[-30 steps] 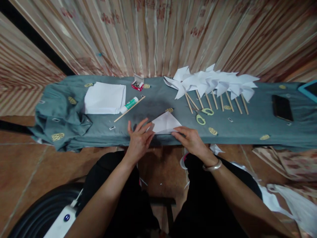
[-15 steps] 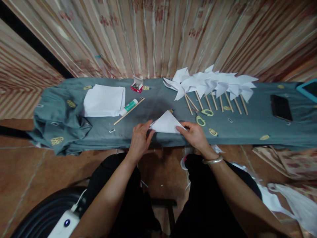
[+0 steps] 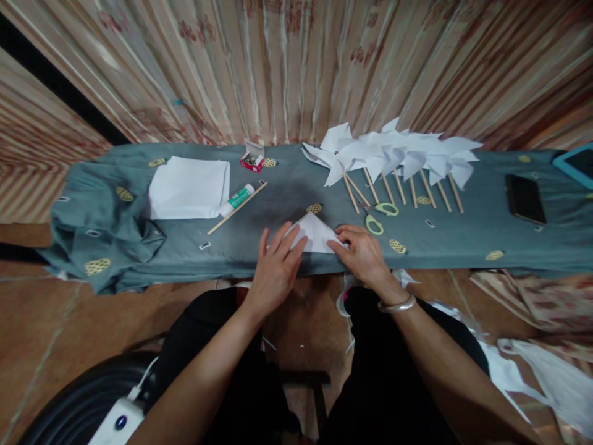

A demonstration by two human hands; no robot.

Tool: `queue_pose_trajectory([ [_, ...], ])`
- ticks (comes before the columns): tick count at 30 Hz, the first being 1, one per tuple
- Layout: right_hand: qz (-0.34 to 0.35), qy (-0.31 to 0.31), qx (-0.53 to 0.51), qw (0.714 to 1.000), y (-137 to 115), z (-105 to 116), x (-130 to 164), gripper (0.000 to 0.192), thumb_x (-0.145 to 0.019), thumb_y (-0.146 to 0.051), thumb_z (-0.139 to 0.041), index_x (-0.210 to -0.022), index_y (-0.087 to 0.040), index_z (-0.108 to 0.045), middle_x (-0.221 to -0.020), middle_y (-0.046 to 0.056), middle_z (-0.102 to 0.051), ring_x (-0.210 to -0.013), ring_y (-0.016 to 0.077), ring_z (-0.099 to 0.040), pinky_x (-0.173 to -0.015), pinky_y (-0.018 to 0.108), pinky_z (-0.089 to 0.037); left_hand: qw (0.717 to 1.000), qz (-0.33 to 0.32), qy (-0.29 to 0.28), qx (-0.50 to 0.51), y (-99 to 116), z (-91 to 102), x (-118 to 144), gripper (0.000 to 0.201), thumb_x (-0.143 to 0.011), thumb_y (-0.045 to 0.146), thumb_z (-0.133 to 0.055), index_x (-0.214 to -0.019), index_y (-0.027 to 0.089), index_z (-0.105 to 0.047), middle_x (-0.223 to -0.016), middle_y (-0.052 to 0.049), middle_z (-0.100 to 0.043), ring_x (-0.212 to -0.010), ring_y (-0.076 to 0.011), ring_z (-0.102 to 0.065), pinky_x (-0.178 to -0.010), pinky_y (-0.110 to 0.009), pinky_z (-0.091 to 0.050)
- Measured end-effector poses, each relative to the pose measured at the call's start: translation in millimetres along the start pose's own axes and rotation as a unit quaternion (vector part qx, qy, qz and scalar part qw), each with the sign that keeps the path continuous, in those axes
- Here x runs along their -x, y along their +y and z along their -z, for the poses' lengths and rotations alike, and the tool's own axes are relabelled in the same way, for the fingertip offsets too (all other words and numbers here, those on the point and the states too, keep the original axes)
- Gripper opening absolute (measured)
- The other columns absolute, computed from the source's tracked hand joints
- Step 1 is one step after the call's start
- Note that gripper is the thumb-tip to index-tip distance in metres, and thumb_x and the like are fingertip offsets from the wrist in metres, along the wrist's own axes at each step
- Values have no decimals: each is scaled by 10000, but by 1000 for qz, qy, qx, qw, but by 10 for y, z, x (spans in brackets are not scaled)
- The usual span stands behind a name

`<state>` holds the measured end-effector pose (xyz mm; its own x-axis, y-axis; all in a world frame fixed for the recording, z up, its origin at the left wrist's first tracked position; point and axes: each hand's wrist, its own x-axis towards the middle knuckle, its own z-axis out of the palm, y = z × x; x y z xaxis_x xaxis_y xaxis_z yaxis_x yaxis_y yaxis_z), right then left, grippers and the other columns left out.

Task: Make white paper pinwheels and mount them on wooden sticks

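Note:
A white sheet of paper folded into a triangle (image 3: 317, 237) lies at the front edge of the cloth-covered table (image 3: 440, 244), its point away from me. My left hand (image 3: 277, 266) rests over its left part, fingers spread and flat on the paper. At the right corner my right hand (image 3: 362, 252) pinches the paper between thumb and fingers. Green-handled scissors (image 3: 380, 217) lie just beyond my right hand. A thin wooden stick (image 3: 238, 208) and a glue stick (image 3: 237, 199) lie beyond my left hand.
A stack of white paper (image 3: 189, 187) is at the left, near a small red box of pins (image 3: 252, 158). Several paper pinwheels (image 3: 384, 151) on sticks overlap at the back right. A dark phone (image 3: 525, 198) and a blue-edged tablet (image 3: 577, 167) lie farther right.
My left hand has moved from the paper's left corner onto its face, with the fingers spreading out. My right hand stays at the right corner. The view has shifted slightly.

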<state>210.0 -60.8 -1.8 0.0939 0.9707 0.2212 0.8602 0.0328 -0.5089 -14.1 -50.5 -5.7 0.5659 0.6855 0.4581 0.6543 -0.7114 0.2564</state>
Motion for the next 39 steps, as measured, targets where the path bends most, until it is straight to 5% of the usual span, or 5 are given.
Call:
queue_pose_trajectory([
  [3, -5, 0, -10, 1000, 14, -3, -40, 172, -796, -260, -710, -640, -226, -647, -979, 71, -751, -924, 250, -691, -873, 389, -499, 998, -37, -50, -12, 148, -107, 50, 429, -994, 180, -394, -1420, 190, -442, -1513, -105, -492, -1485, -256, -303, -1211, -578, -157],
  [11, -20, -16, -22, 999, 53, 3, -112, 178, -800, -253, -700, -637, -219, -637, -929, 62, -737, -870, 225, -690, -807, 347, -491, 991, -3, -128, -26, 177, -161, 55, 545, -982, 287, -437, -1500, 150, -333, -1592, -140, -357, -1520, -291, -206, -1205, -625, -156],
  [39, -53, -40, -5, 998, -14, 47, -185, 185, -813, -269, -693, -649, -207, -634, -825, 45, -712, -764, 198, -660, -721, 302, -449, 989, 17, -146, -37, 173, -173, 18, 610, -972, 370, -456, -1507, 114, -319, -1597, -142, -350, -1514, -304, -213, -1217, -587, -170],
])
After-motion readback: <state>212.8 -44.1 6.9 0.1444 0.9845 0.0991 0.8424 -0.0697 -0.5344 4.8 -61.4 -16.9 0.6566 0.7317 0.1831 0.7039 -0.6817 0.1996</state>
